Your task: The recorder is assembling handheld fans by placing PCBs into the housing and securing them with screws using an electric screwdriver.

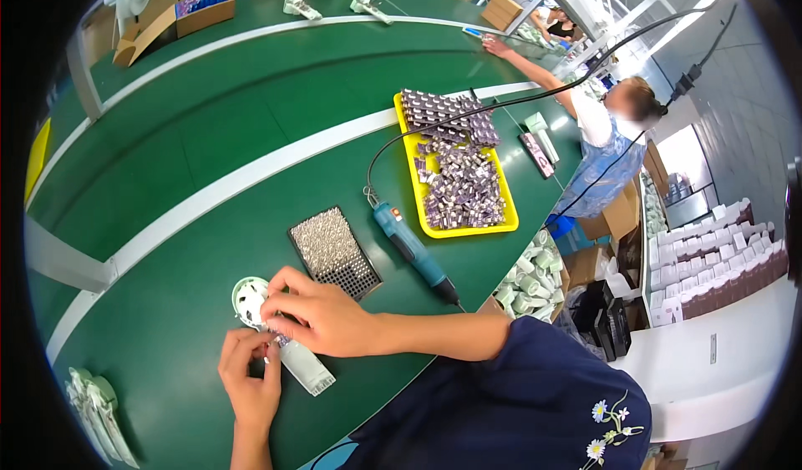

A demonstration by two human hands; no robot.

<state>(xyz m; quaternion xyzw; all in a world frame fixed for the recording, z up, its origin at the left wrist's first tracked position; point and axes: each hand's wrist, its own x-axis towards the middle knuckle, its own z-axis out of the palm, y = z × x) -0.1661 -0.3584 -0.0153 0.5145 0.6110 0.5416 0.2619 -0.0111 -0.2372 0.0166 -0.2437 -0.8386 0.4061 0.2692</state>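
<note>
A pale green handheld fan housing (307, 368) lies on the green table, its round head (248, 293) farther from me and its flat handle toward me. White parts show inside the head. My left hand (251, 371) grips the housing at its neck, thumb and fingers pinched together around it. My right hand (322, 315) reaches across from the right, its fingertips closed over the same neck. Whatever small part is between those fingertips is hidden. Just beyond my right hand sits a black tray of small metal screws (330, 240). An electric screwdriver (411, 251) rests beside it.
A yellow tray (511, 229) holds many small purple-and-silver parts. A pink-and-black box (536, 154) lies past it. More housings (96, 411) are at left; a box of pale green parts (535, 278) stands right. A co-worker (610, 144) reaches over the table. A black cable (501, 102) hangs overhead.
</note>
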